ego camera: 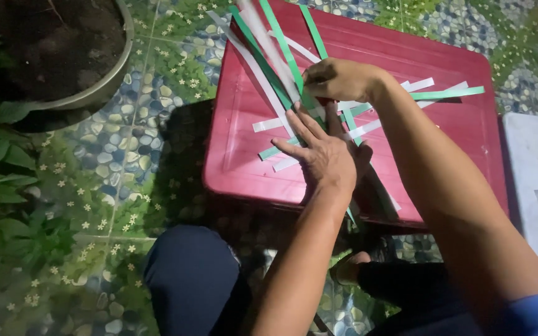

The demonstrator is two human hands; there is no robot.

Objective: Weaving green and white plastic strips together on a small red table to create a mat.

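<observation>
Left hand [322, 152]: laid flat, fingers spread, pressing the woven strips [319, 118] down.
Right hand [340, 78]: a green strip [446, 94] is pinched at 12 o'clock of the left hand.
Strips: crossed on the red lid [244, 162].
Pot [94, 87]: at 10 o'clock.

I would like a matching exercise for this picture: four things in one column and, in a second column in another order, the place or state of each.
Things:
1. left hand
2. right hand
3. pot
4. red lid

Places or states:
A. stands top left, on the tiled floor
B. pinches strips at the upper part of the weave
C. lies flat under the strips
D. presses flat on crossed green and white strips

Pairs: 1-D, 2-B, 3-A, 4-C
</observation>
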